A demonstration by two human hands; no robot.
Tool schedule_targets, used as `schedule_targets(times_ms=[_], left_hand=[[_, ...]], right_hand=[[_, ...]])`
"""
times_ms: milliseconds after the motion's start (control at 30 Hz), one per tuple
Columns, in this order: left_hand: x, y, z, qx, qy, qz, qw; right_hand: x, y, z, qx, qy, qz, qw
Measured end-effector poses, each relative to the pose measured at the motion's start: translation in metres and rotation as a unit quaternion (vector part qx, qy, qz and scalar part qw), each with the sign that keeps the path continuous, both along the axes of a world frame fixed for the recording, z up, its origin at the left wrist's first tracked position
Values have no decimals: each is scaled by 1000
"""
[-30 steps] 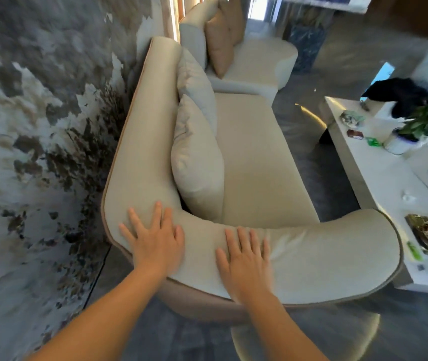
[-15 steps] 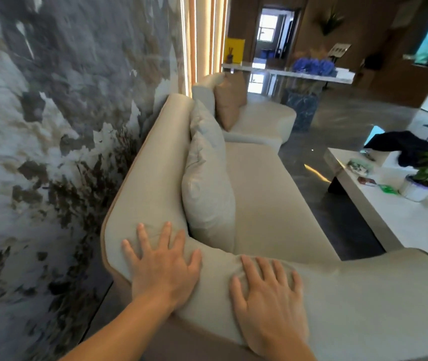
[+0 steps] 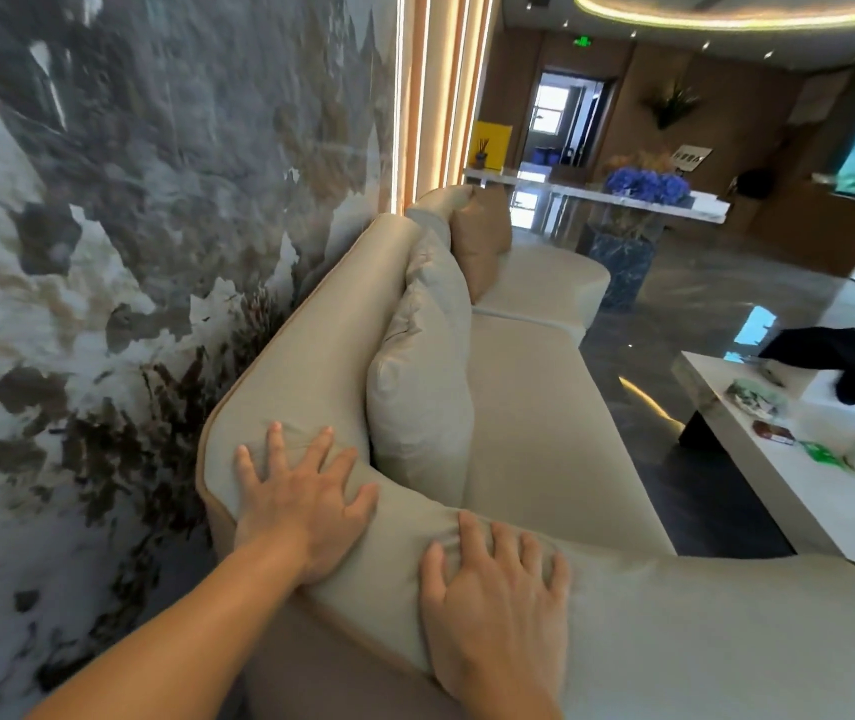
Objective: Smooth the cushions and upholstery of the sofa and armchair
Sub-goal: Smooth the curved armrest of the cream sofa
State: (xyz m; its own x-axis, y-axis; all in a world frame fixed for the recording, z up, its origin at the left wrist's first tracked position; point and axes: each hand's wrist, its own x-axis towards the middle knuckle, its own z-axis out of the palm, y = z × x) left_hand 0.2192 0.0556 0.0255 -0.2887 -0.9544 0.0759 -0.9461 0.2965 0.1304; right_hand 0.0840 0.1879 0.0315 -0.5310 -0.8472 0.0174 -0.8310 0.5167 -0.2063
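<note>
A cream sofa (image 3: 529, 418) with tan piping runs away from me along the wall. My left hand (image 3: 300, 496) lies flat, fingers spread, on the rounded corner of its backrest, where the fabric wrinkles. My right hand (image 3: 493, 600) presses flat on the near armrest top, also creasing the cloth. A cream back cushion (image 3: 425, 397) leans upright against the backrest just beyond my left hand, with a second one behind it. Farther off stands a cream armchair (image 3: 544, 283) with a tan cushion (image 3: 482, 241).
A marbled wall (image 3: 129, 252) hugs the sofa's left side. A white coffee table (image 3: 799, 459) at the right carries a potted plant, a black garment (image 3: 841, 366) and small items. Dark glossy floor separates sofa and table. A counter with blue flowers (image 3: 643, 184) stands far back.
My view has tilted upward, showing more of the room. Both hands stay flat on the sofa and have spread slightly; the left one has slid a little toward the backrest corner.
</note>
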Motion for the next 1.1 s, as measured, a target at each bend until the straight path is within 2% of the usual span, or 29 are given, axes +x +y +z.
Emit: schedule_targets(times_ms=[233,467,567,633,733,933,1100], left_hand=[[18,-70,0,7,4,-16,1000],[31,-89,-2,6,-1,-28,1000],[29,-90,0,-23,-19,-130,991],[26,-94,1,-25,-12,-172,985],[27,-98,0,-1,-22,-162,987],[27,-84,9,34,-3,-167,985],[45,-55,8,27,9,-177,984]], right_hand=[[23,-60,-3,-12,2,-8,1000],[35,-81,-2,19,-16,7,1000],[1,-82,9,16,-36,64,997],[-32,-83,14,63,-69,58,994],[-52,-82,10,100,-80,47,991],[-39,-61,15,85,-83,35,992],[-22,-30,10,64,-70,41,995]])
